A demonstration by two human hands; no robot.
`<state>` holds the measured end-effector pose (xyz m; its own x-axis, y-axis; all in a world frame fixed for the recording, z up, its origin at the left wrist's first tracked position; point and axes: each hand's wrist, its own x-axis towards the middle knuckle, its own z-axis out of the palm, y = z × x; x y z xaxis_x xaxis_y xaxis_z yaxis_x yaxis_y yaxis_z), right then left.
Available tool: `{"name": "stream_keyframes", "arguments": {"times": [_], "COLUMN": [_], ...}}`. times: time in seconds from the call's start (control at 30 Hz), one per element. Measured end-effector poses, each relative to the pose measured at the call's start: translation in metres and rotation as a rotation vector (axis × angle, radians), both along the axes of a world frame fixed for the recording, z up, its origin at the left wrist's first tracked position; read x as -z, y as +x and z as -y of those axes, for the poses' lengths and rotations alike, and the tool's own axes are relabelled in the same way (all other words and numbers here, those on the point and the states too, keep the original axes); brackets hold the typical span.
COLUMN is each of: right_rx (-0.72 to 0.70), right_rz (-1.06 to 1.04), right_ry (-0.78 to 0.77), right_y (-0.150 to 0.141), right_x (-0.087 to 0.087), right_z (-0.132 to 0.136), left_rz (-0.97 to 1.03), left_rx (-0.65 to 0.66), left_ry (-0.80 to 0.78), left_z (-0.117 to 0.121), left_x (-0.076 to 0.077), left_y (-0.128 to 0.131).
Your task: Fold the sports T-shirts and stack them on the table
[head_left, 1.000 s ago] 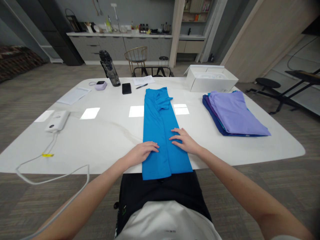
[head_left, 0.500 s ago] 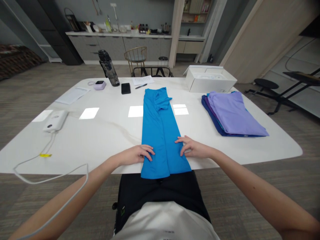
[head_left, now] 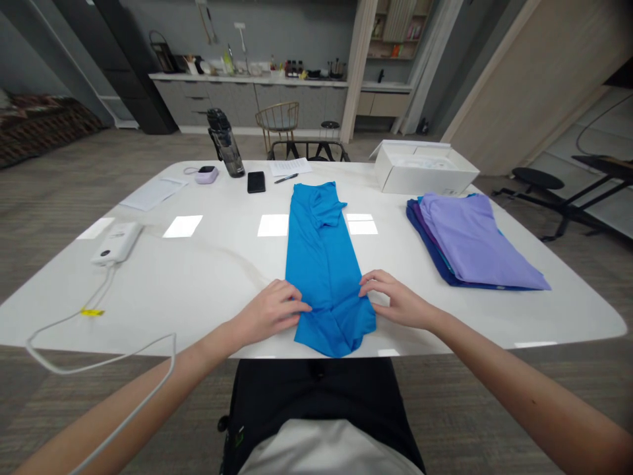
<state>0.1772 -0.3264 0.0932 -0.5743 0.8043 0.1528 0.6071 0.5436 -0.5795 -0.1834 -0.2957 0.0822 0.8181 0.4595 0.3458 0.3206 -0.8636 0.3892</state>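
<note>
On the white bench (head_left: 198,277), a power bank (head_left: 117,243) lies at 9 o'clock from the work, with a water bottle (head_left: 226,144) and a black phone (head_left: 256,182) at 11 o'clock. The left hand (head_left: 270,311) rests against the near left edge of a long blue garment (head_left: 326,264), which lies folded lengthwise at the middle of the bench, its near end rumpled at the bench edge. The right hand (head_left: 399,302) is at the garment's opposite edge, fingers curled onto the cloth. Whether either grip is clamped, I cannot tell. At 3 o'clock sits a folded lilac and navy clothing stack (head_left: 475,244), and a white box (head_left: 425,170) stands at 2 o'clock.
</note>
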Motion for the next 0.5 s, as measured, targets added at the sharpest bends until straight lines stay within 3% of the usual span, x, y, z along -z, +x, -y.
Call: {"name": "stream_keyframes", "arguments": {"times": [0.1,0.2,0.27,0.4,0.5], "right_rx": [-0.049,-0.215,-0.290,-0.142,0.026], "right_rz": [0.151,0.268,0.293,0.126,-0.131], "right_ry": [0.146,0.222,0.223,0.105,-0.051], "right_y": [0.006,0.014,0.015,0.010,0.002], "right_x": [0.009,0.024,0.029,0.019,0.001], "right_z": [0.011,0.027,0.035,0.029,-0.007], "left_rz": [-0.125,-0.210,-0.215,0.002,0.298], "left_rx": [0.132,0.261,0.279,0.121,-0.106], "left_ry": [0.245,0.323,0.315,0.020,-0.299], "left_z": [0.009,0.020,0.025,0.019,-0.013], "left_x": [0.008,0.018,0.022,0.014,-0.002], "left_y": [-0.006,-0.011,-0.013,-0.008,0.006]}}
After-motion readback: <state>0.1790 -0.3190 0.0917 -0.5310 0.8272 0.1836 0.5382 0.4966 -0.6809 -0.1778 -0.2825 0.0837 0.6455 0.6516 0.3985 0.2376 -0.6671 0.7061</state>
